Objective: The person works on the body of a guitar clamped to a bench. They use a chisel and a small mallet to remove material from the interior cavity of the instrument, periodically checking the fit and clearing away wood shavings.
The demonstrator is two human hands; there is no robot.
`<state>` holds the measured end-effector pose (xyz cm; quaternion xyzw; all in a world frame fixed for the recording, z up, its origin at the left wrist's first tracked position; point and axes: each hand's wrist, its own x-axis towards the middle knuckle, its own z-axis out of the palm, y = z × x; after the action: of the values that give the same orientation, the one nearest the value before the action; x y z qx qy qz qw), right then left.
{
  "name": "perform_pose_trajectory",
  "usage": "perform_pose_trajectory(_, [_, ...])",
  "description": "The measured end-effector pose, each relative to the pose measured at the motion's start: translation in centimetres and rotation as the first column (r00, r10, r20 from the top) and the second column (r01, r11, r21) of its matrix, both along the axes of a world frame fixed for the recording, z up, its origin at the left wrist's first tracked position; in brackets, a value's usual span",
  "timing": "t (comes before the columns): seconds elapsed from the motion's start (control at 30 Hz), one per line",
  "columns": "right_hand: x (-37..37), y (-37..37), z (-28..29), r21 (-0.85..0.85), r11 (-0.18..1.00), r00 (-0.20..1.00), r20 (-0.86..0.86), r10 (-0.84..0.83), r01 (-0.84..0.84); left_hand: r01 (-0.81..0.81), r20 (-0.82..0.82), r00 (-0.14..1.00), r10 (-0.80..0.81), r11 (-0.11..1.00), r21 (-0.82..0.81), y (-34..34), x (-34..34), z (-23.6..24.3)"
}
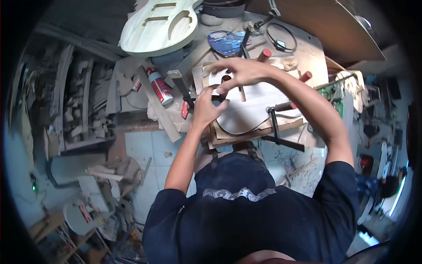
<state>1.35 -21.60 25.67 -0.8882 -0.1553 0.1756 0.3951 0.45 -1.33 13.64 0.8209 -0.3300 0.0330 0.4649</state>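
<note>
A pale guitar-shaped wooden panel lies on the bench in front of me, held along its edge by several bar clamps with red handles. At its left edge, my left hand is closed around the black arm of a bar clamp, its thumb pointing right. My right hand reaches over the panel from the right. Its fingers and thumb are spread apart about the dark red handle of that clamp; contact is hard to make out. Under the panel shows a rough wooden board.
Left of the panel are a red-and-white spray can and a long wooden strip. A carved guitar body lies at the back left. More clamp handles stick up under my right forearm. Another clamp's bar juts past the front edge.
</note>
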Motion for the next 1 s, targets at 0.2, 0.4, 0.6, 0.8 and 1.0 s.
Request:
perform_pose_trajectory(0.2, [-0.8, 2.6, -5.8, 0.362, 0.887, 0.927, -0.337, -0.163, 0.287, 0.333, -0.565, 0.771, -0.294, 0.942, -0.037, -1.7, 3.2, -1.9])
perform_pose_trajectory(0.4, [-1.0, 3.6, -8.9, 0.787, 0.505, 0.933, -0.332, -0.138, 0.354, 0.423, -0.702, 0.609, -0.369, 0.9, -0.106, -1.4, 5.0, -3.7])
perform_pose_trajectory(0.6, [-1.8, 10.0, -10.8, 0.724, 0.336, 0.344, 0.145, -0.928, 0.602, 0.421, -0.681, 0.57, -0.459, 0.875, -0.238, 0.3, 5.9, -4.2])
perform_pose_trajectory(0.8, [-2.2, 9.1, -10.7, 0.751, 0.332, 0.486, 0.017, -0.874, 0.571, 0.427, -0.566, 0.744, -0.355, 0.904, -0.004, 0.6, 4.4, -2.9])
perform_pose_trajectory(1.0, [-0.1, 1.6, -8.4, 0.712, 0.702, 0.996, -0.05, 0.078, -0.019, 0.332, -0.236, 0.926, -0.295, 0.934, 0.134, 0.0, 3.5, -2.5])
